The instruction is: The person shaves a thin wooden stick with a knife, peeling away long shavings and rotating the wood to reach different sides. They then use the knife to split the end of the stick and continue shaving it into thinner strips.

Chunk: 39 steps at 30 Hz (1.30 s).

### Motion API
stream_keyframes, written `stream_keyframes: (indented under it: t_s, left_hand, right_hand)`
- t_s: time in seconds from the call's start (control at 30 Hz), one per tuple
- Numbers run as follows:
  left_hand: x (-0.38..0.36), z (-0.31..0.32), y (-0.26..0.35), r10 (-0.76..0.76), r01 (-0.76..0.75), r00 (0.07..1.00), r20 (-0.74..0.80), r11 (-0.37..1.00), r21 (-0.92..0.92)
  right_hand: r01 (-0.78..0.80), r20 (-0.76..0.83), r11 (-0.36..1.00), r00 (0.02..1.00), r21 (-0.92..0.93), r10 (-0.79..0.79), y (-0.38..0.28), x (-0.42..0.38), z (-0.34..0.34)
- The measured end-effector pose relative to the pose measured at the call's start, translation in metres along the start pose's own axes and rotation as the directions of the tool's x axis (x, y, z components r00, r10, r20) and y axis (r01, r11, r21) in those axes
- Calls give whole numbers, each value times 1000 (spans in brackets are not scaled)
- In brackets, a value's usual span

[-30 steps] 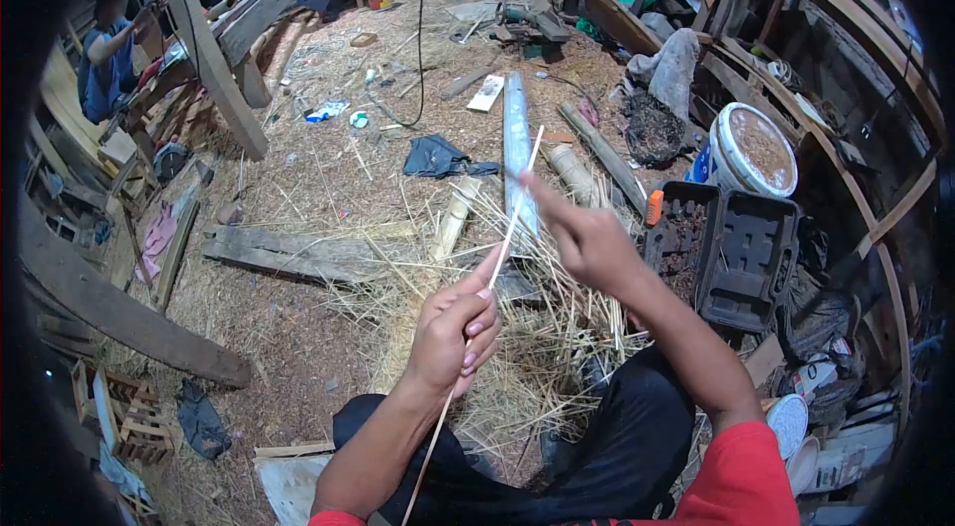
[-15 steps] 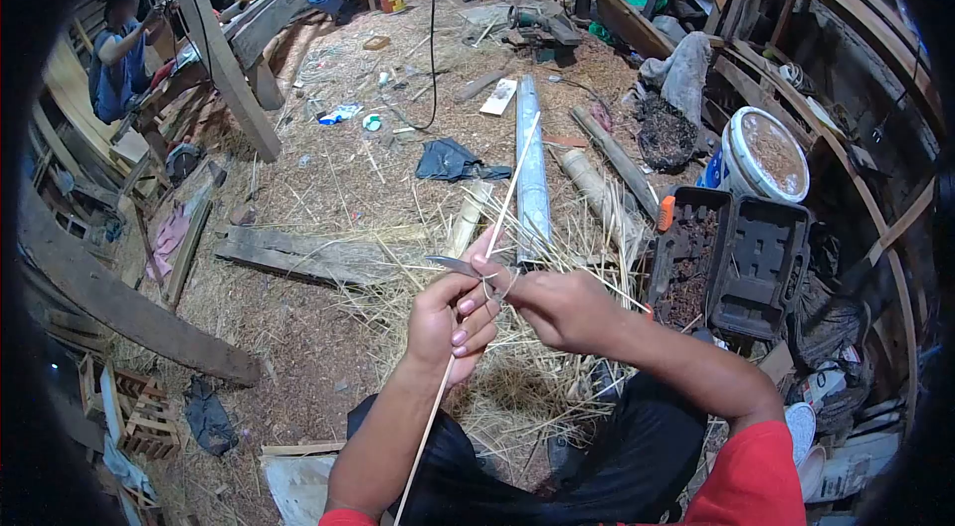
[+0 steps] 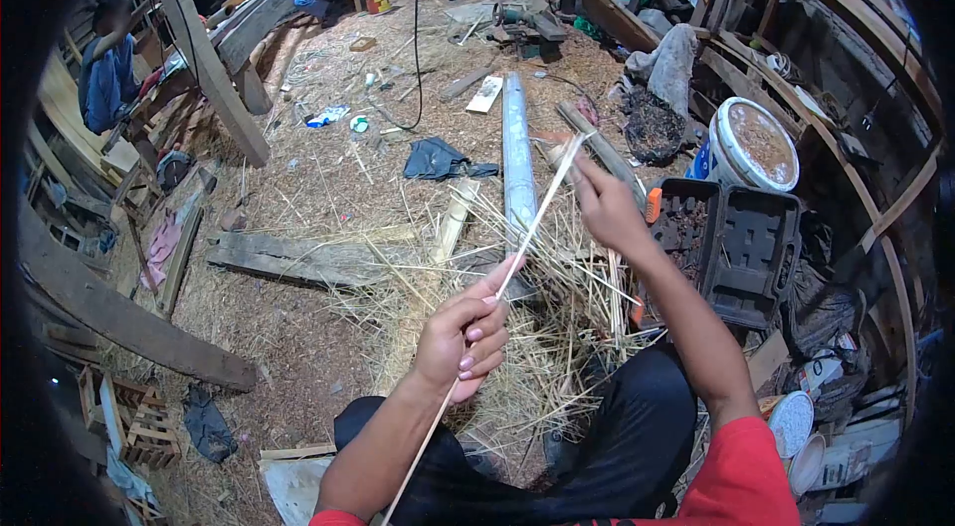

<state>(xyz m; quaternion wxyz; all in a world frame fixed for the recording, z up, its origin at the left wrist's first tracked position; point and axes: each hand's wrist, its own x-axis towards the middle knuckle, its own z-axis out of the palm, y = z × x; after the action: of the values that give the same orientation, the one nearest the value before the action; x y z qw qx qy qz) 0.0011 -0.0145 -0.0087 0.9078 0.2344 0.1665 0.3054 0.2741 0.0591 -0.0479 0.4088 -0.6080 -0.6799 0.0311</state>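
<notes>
My left hand (image 3: 466, 339) is closed around a long, thin pale strip of bamboo or wood (image 3: 540, 213), which slants from my lap up to the right. Farther out, my right hand (image 3: 609, 211) is closed at the strip's upper end. It grips a knife whose blade is hard to make out now; the earlier frame shows it plainly. Pale curled fibres show at the strip's tip, beside the right fingers. Below both hands lies a loose heap of thin shavings (image 3: 527, 367), spread between my knees.
A grey plank (image 3: 519, 153) and a weathered board (image 3: 298, 260) lie ahead. To the right are an open black tool case (image 3: 753, 253) and a white bucket (image 3: 758, 143). A leaning post (image 3: 199, 49) rises at left. Two other people sit at the far left bench.
My right hand has moved up and right along the strip, away from my left hand, to its far end. The left hand keeps its hold, and the view has shifted slightly.
</notes>
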Motion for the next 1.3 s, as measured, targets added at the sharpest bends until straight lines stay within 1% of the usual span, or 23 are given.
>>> stream_keyframes:
  t_s: [0.03,0.07,0.1,0.13,0.17,0.23,0.27,0.33,0.43,0.5,0.6,0.77,0.87,0.93,1.0,1.03,1.07,1.1,1.13,1.17,1.2,1.27,1.3]
  left_hand:
    - [0,2,0,-8,8,1000,23,1000,-6]
    - [0,4,1,-17,18,999,48,1000,-7]
    - [1,3,3,24,-24,999,31,1000,-2]
    - [3,0,5,73,-73,997,11,997,-2]
    - [3,-4,8,128,-128,992,-14,992,-6]
    - [6,-10,16,162,-164,985,-52,985,-51]
    - [7,-13,21,178,-183,981,-70,981,-67]
    - [6,-15,24,182,-191,978,-98,978,-88]
    - [2,-13,24,176,-183,981,-86,979,-92]
    - [-1,-10,24,175,-181,983,-57,975,-131]
    - [-3,-9,22,174,-174,985,-8,978,-120]
    - [-4,-2,22,162,-164,986,-31,984,-69]
    - [-5,2,16,134,-135,991,-23,990,-31]
    - [-5,5,9,80,-80,997,-2,997,4]
    - [-5,8,1,-7,6,1000,16,999,54]
    - [-9,15,-1,-38,33,998,49,994,106]
    - [-9,16,-1,-15,11,1000,26,992,124]
    - [-9,16,-1,10,-10,1000,3,990,144]
    - [-9,16,0,44,-40,999,-21,986,163]
    - [-5,13,6,115,-104,992,-55,979,178]
    - [-2,8,10,136,-125,988,-75,984,130]
    - [5,-4,18,170,-166,978,-117,985,41]
    - [7,-9,19,167,-166,981,-95,986,15]
  right_hand:
    - [60,-114,998,992,-14,-61,23,4,7]
    - [96,-152,995,984,2,-95,30,5,11]
    - [134,-189,991,973,16,-128,36,6,14]
    - [171,-226,985,961,26,-161,21,9,9]
    - [59,-80,987,996,151,-47,3,-5,5]
    - [14,192,972,980,233,-60,-55,-29,-7]
    - [106,291,970,942,221,-169,-73,-38,-7]
    - [315,327,926,870,207,-369,-98,-51,-3]
    - [442,344,885,816,146,-464,-103,-62,7]
    - [468,322,878,820,97,-473,-101,-59,6]
    - [477,321,878,828,31,-461,-100,-57,3]
    - [460,301,884,857,-83,-418,-92,-54,4]
    - [285,208,957,941,-56,-268,-77,-40,6]
    - [45,117,996,993,-82,-36,-55,-21,-2]
    - [-294,71,956,953,-3,294,-35,-1,-17]
    - [-90,-120,996,989,-12,87,7,10,-12]
    - [113,-303,992,945,-61,-126,70,20,7]
    - [133,-313,991,940,-25,-134,76,19,9]
    - [153,-324,988,935,10,-142,55,20,3]
    - [-13,-145,990,989,139,34,33,3,-5]
    - [-26,-10,985,1000,169,28,0,-8,-9]
    - [-72,260,974,965,213,15,-65,-29,-17]
    - [-35,433,994,901,99,-11,-80,-35,-17]
